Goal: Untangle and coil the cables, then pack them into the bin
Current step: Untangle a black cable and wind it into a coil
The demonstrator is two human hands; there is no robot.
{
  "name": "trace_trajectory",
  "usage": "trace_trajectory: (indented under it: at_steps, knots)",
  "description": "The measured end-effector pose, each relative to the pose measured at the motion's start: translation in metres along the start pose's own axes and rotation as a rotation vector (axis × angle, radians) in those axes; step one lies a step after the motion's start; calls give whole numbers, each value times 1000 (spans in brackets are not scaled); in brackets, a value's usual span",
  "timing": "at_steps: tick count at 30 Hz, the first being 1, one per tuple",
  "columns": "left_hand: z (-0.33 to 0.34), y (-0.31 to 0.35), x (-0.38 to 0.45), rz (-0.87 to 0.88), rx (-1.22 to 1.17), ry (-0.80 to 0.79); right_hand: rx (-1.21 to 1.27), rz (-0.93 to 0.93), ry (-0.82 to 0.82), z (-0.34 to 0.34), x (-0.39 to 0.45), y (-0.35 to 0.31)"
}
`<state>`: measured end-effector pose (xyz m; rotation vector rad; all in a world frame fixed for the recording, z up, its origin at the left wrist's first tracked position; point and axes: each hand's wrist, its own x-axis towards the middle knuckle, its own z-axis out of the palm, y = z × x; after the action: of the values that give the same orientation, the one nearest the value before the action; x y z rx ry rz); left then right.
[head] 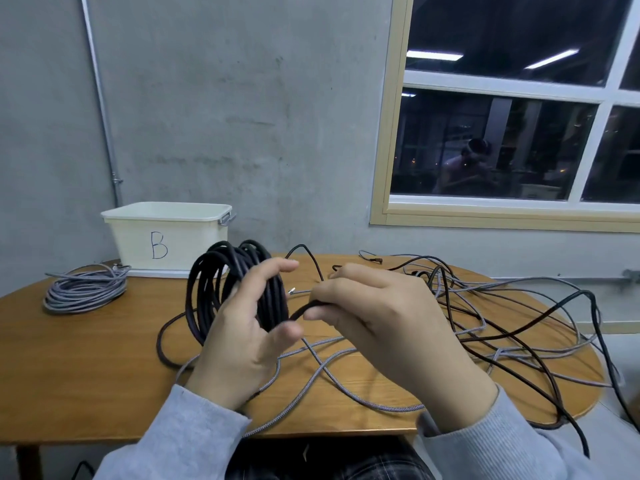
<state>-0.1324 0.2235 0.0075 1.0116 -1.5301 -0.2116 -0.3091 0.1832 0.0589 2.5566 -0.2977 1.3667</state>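
My left hand (pixel 242 337) holds an upright coil of black cable (pixel 221 282) above the table, fingers curled round its loops. Just to its right, my right hand (pixel 377 320) pinches the loose strand of the same black cable (pixel 301 311) where it leaves the coil. A tangle of black and grey braided cables (pixel 502 327) spreads over the right half of the table, with grey strands running under my hands. A finished grey coil (pixel 85 289) lies flat at the far left. The cream bin marked "B" (pixel 138 244) stands behind it.
The wooden table (pixel 86 375) has a rounded right end, and some cables hang over that edge (pixel 595 393). A grey wall and a dark window rise behind the table. Bare wood shows at the left front.
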Motion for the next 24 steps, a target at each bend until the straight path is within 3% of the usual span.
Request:
trace_trajectory:
  at_steps: [5,11,19,24]
  knots:
    - [10,2,-2,-6,-4,-112,-21,42,108,2,2,5]
    - [16,6,-6,-11,-34,-111,-58,118,92,7,-4,13]
    - [17,10,-8,-64,-123,-134,-417,217,81,17,-7,21]
    - [18,18,-10,-126,-214,-159,-361,291,129,24,-6,23]
